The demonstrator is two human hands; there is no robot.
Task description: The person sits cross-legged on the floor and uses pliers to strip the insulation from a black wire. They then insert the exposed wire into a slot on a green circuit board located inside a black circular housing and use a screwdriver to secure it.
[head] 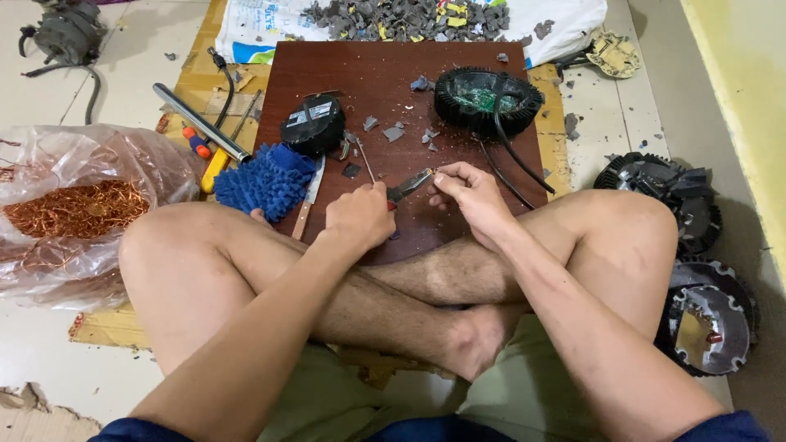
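Note:
My left hand (359, 217) grips a pair of pliers (407, 187) over the dark red wooden board (360, 78), jaws pointing right. My right hand (467, 192) pinches a small part at the jaws' tip; the part is too small to make out. Behind the hands on the board lie a round black finned housing (487, 100) with a green circuit board and black wires, and a smaller black round unit (313, 124). My crossed bare legs fill the foreground under both forearms.
A blue fluffy mitt (264, 180) and a knife lie left of my hands. A metal tube (201, 123) and screwdrivers rest at the board's left. A plastic bag of copper wire (74, 209) sits far left. More black housings (696, 270) stack at right. Grey scraps pile behind.

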